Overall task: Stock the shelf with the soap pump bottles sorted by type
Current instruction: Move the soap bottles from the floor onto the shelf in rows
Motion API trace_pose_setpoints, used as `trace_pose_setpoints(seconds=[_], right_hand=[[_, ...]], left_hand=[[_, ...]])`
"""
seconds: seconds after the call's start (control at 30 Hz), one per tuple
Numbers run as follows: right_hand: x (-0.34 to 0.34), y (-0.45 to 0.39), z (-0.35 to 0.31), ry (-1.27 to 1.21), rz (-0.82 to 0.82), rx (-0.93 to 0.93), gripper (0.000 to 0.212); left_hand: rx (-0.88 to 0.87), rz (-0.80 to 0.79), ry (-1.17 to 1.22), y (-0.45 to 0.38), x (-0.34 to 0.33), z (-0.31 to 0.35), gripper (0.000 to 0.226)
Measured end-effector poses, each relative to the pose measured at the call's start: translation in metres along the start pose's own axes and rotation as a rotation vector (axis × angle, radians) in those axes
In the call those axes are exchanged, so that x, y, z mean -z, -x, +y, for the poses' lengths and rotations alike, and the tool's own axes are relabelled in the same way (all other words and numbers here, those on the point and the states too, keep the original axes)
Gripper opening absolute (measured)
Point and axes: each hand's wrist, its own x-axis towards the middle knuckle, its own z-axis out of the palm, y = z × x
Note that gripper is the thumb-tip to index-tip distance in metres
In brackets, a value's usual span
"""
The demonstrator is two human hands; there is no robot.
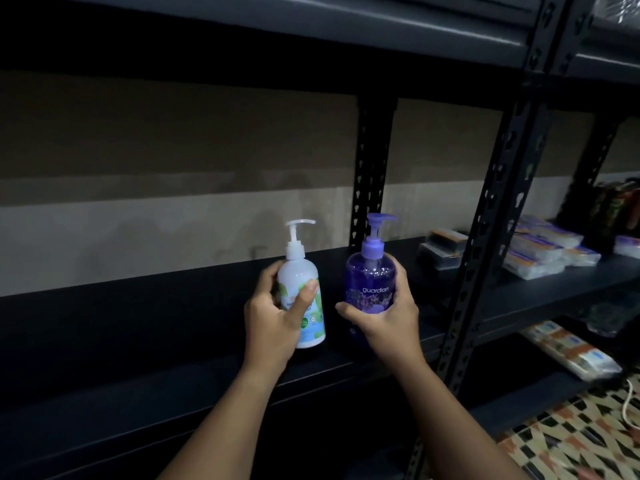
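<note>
Label of white pump bottle partly covered by left hand; base of purple pump bottle hidden behind right hand. Packets at 3 o'clock blurred, print illegible.

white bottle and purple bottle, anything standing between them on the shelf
Nothing: in the head view only a narrow dark gap of bare shelf separates the white bottle from the purple bottle.

Single head-worn wide-angle view: we look forward and slightly down from close range onto a dark metal shelf, its board crossing the frame at forearm reach, uprights bowed by the lens, with a neighbouring shelving bay and patterned floor at our right edge.
</note>
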Motion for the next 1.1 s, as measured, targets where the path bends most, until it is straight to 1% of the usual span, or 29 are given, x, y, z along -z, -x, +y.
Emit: trace_pose_setpoints(seconds=[0.07,0.13,0.23,0.3,0.4,0.43,0.63,0.8,0.9,0.97,1.03,1.1], right_hand=[[-0.001,-0.005,0.004,0.006,-0.021,-0.025,0.092],[-0.003,-0.013,0.011,0.023,-0.033,-0.072,0.082],[-0.014,-0.031,0.028,0.074,-0.013,-0.172,0.068],[-0.025,-0.048,0.042,0.149,0.018,-0.210,0.072],[-0.040,-0.075,0.062,0.194,0.027,-0.256,0.081],[-0.044,-0.083,0.064,0.206,0.025,-0.257,0.084],[-0.063,-0.114,0.077,0.212,0.059,-0.131,0.104],[-0.075,-0.135,0.078,0.216,0.030,-0.143,0.103],[-0.084,-0.148,0.080,0.263,0.010,-0.189,0.087],[-0.089,-0.156,0.083,0.298,-0.012,-0.221,0.079],[-0.093,-0.164,0.086,0.330,-0.029,-0.251,0.077],[-0.097,-0.170,0.089,0.356,-0.038,-0.259,0.076]], left_hand=[[-0.008,0.026,0.005,-0.003,0.000,-0.001,0.043],[-0.010,0.047,0.016,-0.005,-0.001,-0.001,0.041],[0.003,0.065,0.030,-0.011,-0.004,-0.006,0.047],[0.022,0.069,0.032,-0.015,-0.005,-0.010,0.049],[0.066,0.069,0.060,-0.023,-0.008,-0.016,0.030],[0.069,0.069,0.063,-0.025,-0.008,-0.017,0.027],[0.093,0.080,0.074,-0.035,-0.010,-0.022,0.026],[0.079,0.086,0.067,-0.037,-0.012,-0.026,0.031],[0.077,0.079,0.095,-0.037,-0.012,-0.027,0.034],[0.079,0.082,0.128,-0.037,-0.012,-0.027,0.032],[0.083,0.084,0.150,-0.038,-0.013,-0.027,0.030],[0.082,0.087,0.161,-0.038,-0.013,-0.027,0.035]])
